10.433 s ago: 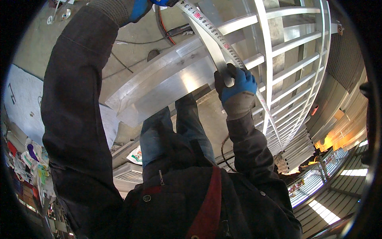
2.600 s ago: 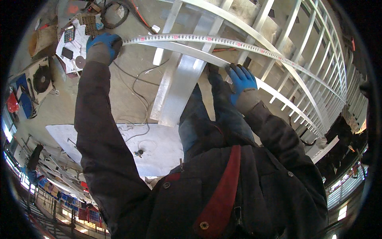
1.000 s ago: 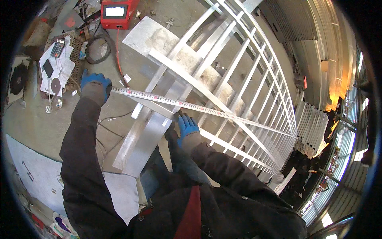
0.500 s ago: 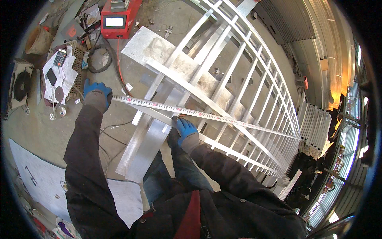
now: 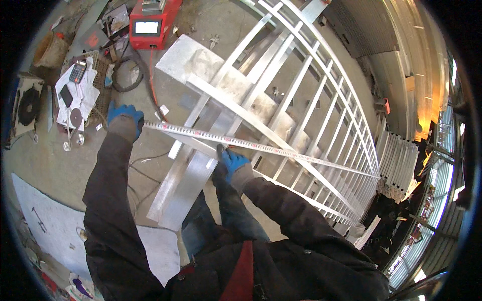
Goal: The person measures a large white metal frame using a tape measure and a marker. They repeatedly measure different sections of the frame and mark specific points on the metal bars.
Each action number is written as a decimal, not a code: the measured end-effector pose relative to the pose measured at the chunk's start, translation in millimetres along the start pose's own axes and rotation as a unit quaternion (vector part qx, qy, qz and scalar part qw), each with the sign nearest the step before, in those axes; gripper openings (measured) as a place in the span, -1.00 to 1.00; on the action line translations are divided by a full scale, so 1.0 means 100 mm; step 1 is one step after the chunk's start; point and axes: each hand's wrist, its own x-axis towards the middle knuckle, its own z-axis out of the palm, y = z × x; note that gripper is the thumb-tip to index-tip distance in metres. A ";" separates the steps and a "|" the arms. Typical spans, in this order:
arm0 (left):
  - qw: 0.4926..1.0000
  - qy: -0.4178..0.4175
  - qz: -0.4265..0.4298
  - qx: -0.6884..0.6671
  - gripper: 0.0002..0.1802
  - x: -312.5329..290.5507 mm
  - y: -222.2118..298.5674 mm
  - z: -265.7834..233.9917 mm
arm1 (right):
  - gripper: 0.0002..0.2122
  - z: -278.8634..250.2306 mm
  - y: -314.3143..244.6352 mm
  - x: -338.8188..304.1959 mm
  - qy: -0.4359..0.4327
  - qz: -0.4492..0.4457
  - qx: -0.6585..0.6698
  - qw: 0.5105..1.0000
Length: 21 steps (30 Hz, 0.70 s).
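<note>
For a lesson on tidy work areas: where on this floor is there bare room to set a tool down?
Bare concrete lies below the left hand, between the paper-covered crate and the flat metal bar. The top left is crowded: red machine, coiled cable, bucket. The metal frame covers the right.

1. Grey concrete floor (image 5: 45, 170) fills the left of the frame.
2. A long metal grid frame (image 5: 311, 115) lies centre to right.
3. A red machine (image 5: 150, 25) stands upper left.
4. A white sheet (image 5: 50, 220) lies lower left.
</note>
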 end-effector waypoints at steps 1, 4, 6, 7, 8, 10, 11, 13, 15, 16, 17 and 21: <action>1.000 0.012 0.011 0.019 -0.82 -0.02 -0.03 0.05 | -0.32 0.00 -0.02 0.00 -0.003 0.012 -0.005 1.000; 0.998 0.020 0.009 -0.055 -0.80 -0.03 -0.07 0.17 | -0.41 0.02 -0.04 0.02 0.047 -0.001 0.066 0.997; 0.996 0.083 0.026 0.005 -0.81 -0.05 -0.07 0.18 | -0.37 0.05 -0.02 0.02 0.048 -0.006 0.042 0.998; 0.996 0.082 0.020 0.018 -0.82 -0.07 -0.06 0.18 | -0.35 0.08 0.01 0.02 0.041 -0.018 0.008 0.999; 0.997 0.067 0.018 0.028 -0.84 -0.07 -0.04 0.17 | -0.35 0.11 0.04 0.01 0.047 -0.021 0.009 0.999; 0.997 0.045 0.018 0.052 -0.86 -0.05 -0.02 0.14 | -0.31 0.17 0.10 -0.01 0.045 -0.013 0.005 0.999; 0.999 0.012 0.009 0.045 -0.86 -0.04 -0.02 0.12 | -0.26 0.20 0.12 -0.01 0.031 -0.005 0.006 0.999; 0.999 0.028 0.018 0.029 -0.87 -0.06 -0.02 0.10 | -0.22 0.23 0.14 -0.04 0.021 0.002 0.009 1.000; 0.997 0.057 0.045 0.017 -0.85 -0.07 -0.03 0.10 | -0.22 0.25 0.15 -0.04 0.036 -0.006 0.014 0.999; 0.997 0.059 0.050 0.010 -0.84 -0.06 -0.04 0.11 | -0.22 0.25 0.15 -0.03 0.033 -0.009 0.042 0.999; 0.997 0.062 0.056 0.003 -0.82 -0.06 -0.04 0.12 | -0.22 0.25 0.15 -0.03 0.032 -0.008 0.037 0.999; 0.997 0.042 0.068 0.017 -0.81 -0.05 -0.07 0.14 | -0.23 0.27 0.15 -0.01 0.047 -0.014 0.027 0.998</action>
